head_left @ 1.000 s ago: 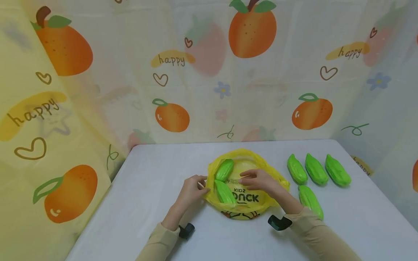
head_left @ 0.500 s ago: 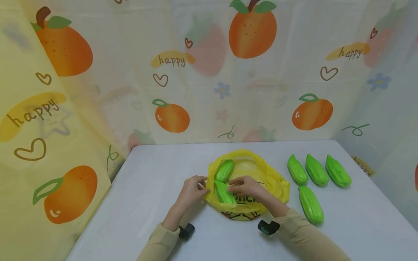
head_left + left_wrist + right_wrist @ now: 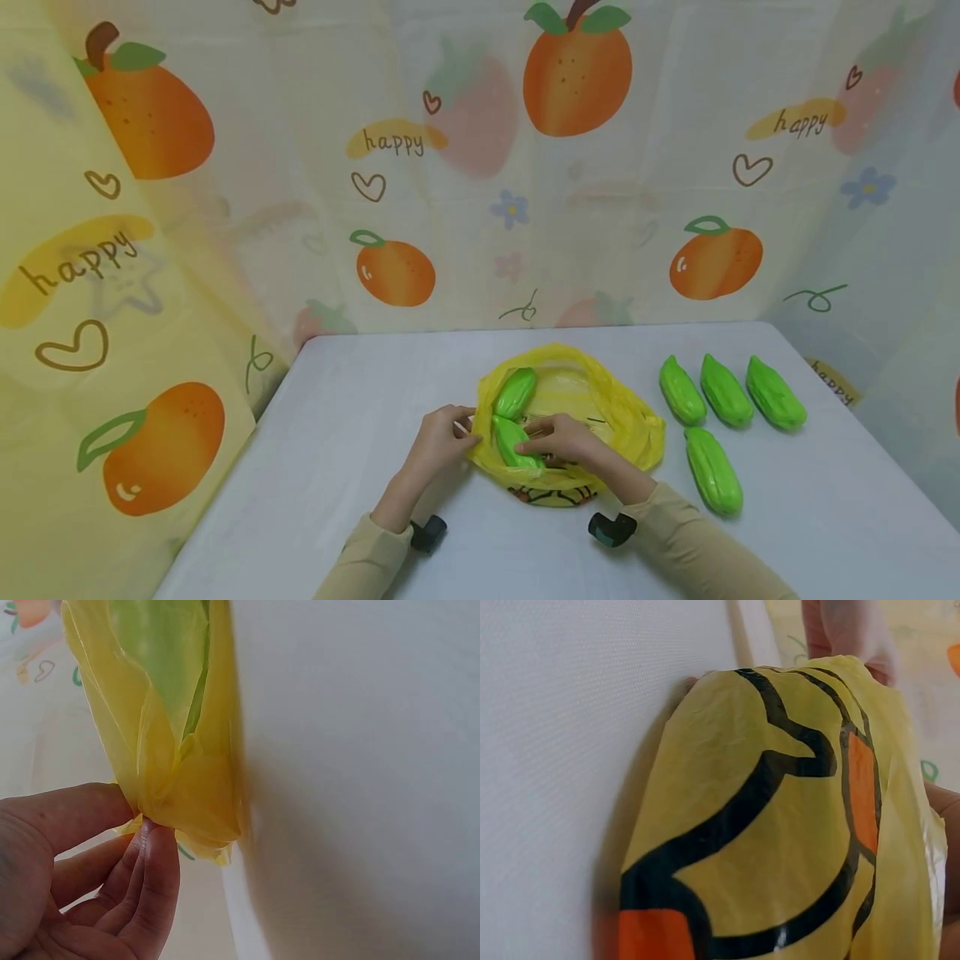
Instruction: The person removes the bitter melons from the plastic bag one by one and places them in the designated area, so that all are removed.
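- The yellow plastic bag (image 3: 641, 427) is lying mouth-up on the white counter (image 3: 375, 375), right between the two hands.
- Inside it, against the left wall, two green gourds are resting end to end: the far gourd (image 3: 517, 392) and the near gourd (image 3: 507, 440).
- Now the left hand (image 3: 441, 435), just outside the bag, is pinching its left rim; the left wrist view is showing thumb and fingertips meeting on gathered yellow film, with green glowing through above.
- Over on the other side, the right hand (image 3: 561, 440) is reaching into the mouth, its fingers lying at the near gourd's right side; whether they are gripping or merely touching, I cannot tell, as the bag is hiding them in the right wrist view.
- Out to the right, beyond the bag, three gourds (image 3: 726, 392) are lining up in a row, a lone gourd (image 3: 714, 472) lying nearer the person.
- Behind it all, a fruit-printed backdrop (image 3: 480, 250) is hanging.
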Available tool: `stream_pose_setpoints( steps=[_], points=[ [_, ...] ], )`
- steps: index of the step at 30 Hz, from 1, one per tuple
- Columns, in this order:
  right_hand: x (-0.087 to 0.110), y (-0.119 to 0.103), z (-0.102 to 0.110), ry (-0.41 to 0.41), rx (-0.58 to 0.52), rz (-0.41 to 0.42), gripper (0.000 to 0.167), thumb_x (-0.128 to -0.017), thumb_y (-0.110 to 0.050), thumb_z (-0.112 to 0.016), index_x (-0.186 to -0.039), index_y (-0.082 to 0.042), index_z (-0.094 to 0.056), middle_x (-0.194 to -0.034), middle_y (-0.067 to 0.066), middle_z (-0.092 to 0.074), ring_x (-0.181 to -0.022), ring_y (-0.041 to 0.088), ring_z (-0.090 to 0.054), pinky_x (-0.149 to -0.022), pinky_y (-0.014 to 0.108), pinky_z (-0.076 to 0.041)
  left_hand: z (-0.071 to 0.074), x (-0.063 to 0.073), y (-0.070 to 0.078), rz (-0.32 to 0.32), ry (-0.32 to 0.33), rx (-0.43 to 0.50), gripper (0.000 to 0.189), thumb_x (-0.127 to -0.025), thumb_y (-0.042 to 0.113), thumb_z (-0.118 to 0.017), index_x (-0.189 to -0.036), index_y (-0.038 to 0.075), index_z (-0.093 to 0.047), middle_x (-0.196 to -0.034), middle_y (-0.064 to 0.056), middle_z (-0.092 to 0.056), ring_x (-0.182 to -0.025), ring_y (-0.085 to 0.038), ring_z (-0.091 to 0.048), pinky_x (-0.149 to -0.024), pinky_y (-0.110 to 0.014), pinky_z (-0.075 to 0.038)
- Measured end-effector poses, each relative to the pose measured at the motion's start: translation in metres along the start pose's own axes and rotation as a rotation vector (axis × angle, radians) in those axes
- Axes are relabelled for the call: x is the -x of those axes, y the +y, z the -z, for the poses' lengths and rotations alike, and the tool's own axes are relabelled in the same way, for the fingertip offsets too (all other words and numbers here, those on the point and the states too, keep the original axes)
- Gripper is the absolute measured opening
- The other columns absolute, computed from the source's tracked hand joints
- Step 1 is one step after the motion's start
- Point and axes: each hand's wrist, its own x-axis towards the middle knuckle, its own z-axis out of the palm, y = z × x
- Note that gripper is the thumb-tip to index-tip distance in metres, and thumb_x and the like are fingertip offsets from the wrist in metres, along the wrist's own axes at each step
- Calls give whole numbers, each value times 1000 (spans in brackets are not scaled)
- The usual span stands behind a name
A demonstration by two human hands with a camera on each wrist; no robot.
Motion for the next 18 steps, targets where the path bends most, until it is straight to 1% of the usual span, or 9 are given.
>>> stream_pose_setpoints(
  steps=[6,12,14,18],
  points=[
    [0,0,0,-10,5,-18,57,-76,-34,-79,-122,-6,-63,-115,11,-65,-89,16,-64,-71,36,-57,-2,0,-2,-2,3,1,38,-77,7,-75,-114,0,-67,-85,-6,-65,-69,-11,-60,-57,-17,-50],
    [1,-2,0,-26,-17,-34,59,-76,-32,-79,-124,-3,-61,-116,12,-64,-90,17,-64,-72,37,-57,-1,0,-1,-2,5,5,38,-77,7,-75,-114,0,-67,-84,-6,-65,-69,-10,-60,-58,-17,-50],
    [1,-3,0,-25,-9,-40,59,-76,-32,-79,-124,-3,-61,-116,12,-64,-92,17,-64,-73,38,-57,-1,0,-1,-1,4,5,38,-77,7,-75,-114,0,-67,-85,-6,-65,-69,-11,-61,-58,-17,-50],
    [3,-5,0,-25,46,-47,60,-75,-35,-79,-123,-4,-61,-120,12,-63,-96,19,-62,-75,41,-56,-1,0,0,0,-1,5,39,-78,7,-75,-114,-1,-66,-85,-7,-65,-70,-11,-61,-58,-17,-50]
  ],
)
